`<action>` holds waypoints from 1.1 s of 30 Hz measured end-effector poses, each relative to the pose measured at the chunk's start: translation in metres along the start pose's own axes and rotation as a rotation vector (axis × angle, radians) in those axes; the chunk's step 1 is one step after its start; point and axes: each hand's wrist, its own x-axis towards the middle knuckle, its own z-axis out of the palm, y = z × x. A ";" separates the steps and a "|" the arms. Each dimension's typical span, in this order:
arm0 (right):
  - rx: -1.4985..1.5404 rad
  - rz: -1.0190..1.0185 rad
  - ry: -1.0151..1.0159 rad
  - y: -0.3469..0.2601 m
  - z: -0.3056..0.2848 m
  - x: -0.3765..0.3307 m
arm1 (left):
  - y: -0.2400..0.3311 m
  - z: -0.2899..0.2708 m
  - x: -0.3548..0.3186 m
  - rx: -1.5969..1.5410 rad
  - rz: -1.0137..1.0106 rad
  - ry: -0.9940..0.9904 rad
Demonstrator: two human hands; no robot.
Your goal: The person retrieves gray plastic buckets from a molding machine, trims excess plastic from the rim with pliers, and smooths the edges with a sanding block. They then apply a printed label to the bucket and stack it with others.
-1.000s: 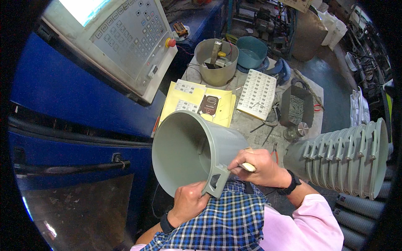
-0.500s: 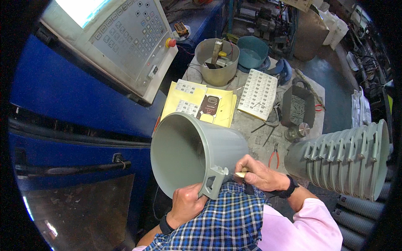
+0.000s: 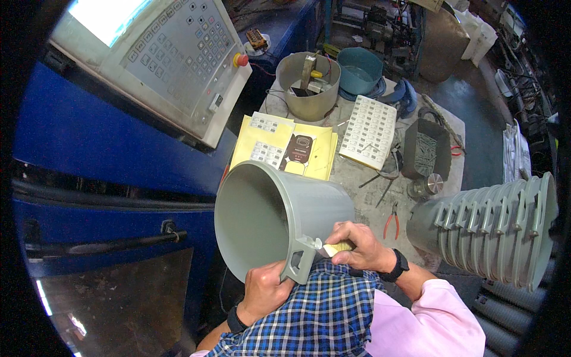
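The left hand grips the rectangular handle at five o'clock on the cylindrical grey-green plastic bucket. The right hand pinches a short, pale-yellow tool beside it. A whitish sliver projects there; edge work appears unfinished.

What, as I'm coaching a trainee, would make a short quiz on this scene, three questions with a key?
1. Which hand grips the pale yellow tool?
2. True or false: the red-handled pliers lie inside the teal tub.
3. Where are the stacked grey buckets relative to the held grey bucket: (a) left, (b) right, (c) inside it?

Key: 1. The right hand. 2. False; they lie on the table. 3. b.
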 end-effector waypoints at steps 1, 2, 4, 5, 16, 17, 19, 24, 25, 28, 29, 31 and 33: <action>-0.008 0.014 -0.013 0.000 0.000 0.001 | 0.000 0.000 0.000 0.007 -0.019 -0.009; 0.018 0.001 -0.009 0.000 0.000 0.002 | 0.000 0.000 0.000 -0.004 -0.003 0.004; 0.043 0.014 -0.019 0.001 -0.002 0.002 | 0.000 0.001 0.000 0.003 -0.030 -0.009; 0.066 0.074 -0.048 0.002 -0.003 0.003 | 0.000 0.001 0.000 0.005 -0.002 -0.003; -0.085 0.082 -0.027 0.009 -0.004 0.011 | -0.005 0.002 0.001 -0.057 0.041 -0.034; -0.224 0.200 0.115 0.013 -0.006 0.017 | -0.004 0.003 0.001 -0.022 0.139 -0.056; -0.179 0.365 0.532 0.025 -0.020 0.036 | -0.003 0.004 -0.001 0.030 0.225 -0.112; 0.159 0.342 0.343 0.015 -0.050 0.024 | -0.003 0.003 -0.002 0.029 0.150 -0.081; 0.211 0.371 0.250 0.009 -0.050 0.017 | -0.003 0.003 -0.001 0.020 0.127 -0.072; 0.457 0.428 -0.017 -0.007 -0.038 0.002 | -0.004 0.003 -0.001 0.015 0.087 -0.039; 0.486 0.435 -0.074 -0.012 -0.034 0.000 | -0.003 0.003 0.000 0.009 0.099 -0.031; 0.496 0.356 -0.157 -0.018 -0.029 0.000 | -0.003 0.003 0.000 0.020 0.084 -0.048; 0.484 0.353 -0.165 -0.023 -0.029 0.004 | -0.002 0.004 0.001 0.034 0.127 -0.062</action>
